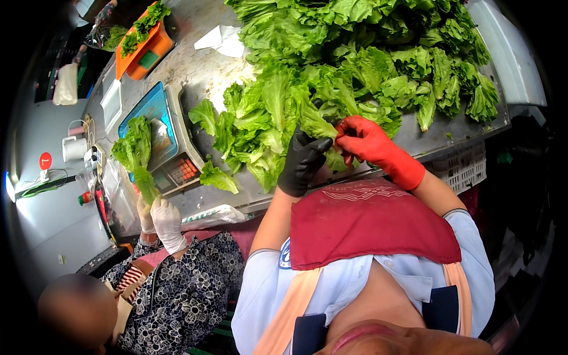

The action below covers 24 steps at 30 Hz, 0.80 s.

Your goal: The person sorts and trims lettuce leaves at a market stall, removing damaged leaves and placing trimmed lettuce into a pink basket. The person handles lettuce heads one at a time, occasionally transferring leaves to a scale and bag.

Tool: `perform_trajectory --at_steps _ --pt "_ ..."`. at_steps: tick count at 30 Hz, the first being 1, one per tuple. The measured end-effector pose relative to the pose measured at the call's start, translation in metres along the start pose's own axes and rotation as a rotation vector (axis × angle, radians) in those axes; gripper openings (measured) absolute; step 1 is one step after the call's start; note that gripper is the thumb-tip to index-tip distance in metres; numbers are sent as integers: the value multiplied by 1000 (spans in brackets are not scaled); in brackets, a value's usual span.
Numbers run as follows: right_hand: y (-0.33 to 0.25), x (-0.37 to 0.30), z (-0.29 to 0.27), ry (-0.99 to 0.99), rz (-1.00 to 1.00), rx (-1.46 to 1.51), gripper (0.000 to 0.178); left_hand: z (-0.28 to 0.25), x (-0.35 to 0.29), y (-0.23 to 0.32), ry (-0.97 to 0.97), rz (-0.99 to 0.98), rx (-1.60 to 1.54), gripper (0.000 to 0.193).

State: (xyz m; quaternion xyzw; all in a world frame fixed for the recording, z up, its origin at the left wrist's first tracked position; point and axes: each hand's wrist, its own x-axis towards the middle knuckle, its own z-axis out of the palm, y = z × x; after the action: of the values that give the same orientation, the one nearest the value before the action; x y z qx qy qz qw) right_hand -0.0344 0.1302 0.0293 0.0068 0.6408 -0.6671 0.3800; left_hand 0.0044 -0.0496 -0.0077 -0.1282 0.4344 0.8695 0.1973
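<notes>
Green lettuce leaf [316, 121] lies pinched between both hands, its long axis running up-left; left hand [303, 161] grips below, right hand [368, 141] closes at its right.

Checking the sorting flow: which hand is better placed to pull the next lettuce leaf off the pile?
Probably the right hand: its red glove sits against the lettuce pile, while the left hand in black already grips a leaf.
</notes>
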Motion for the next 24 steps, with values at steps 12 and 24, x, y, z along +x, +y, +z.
perform_trajectory --at_steps 12,24 --pt "28 11 3 55 -214 259 18 26 6 -3 -67 258 -82 77" --pt "32 13 13 82 -272 268 19 34 -1 -5 -120 238 -295 67"
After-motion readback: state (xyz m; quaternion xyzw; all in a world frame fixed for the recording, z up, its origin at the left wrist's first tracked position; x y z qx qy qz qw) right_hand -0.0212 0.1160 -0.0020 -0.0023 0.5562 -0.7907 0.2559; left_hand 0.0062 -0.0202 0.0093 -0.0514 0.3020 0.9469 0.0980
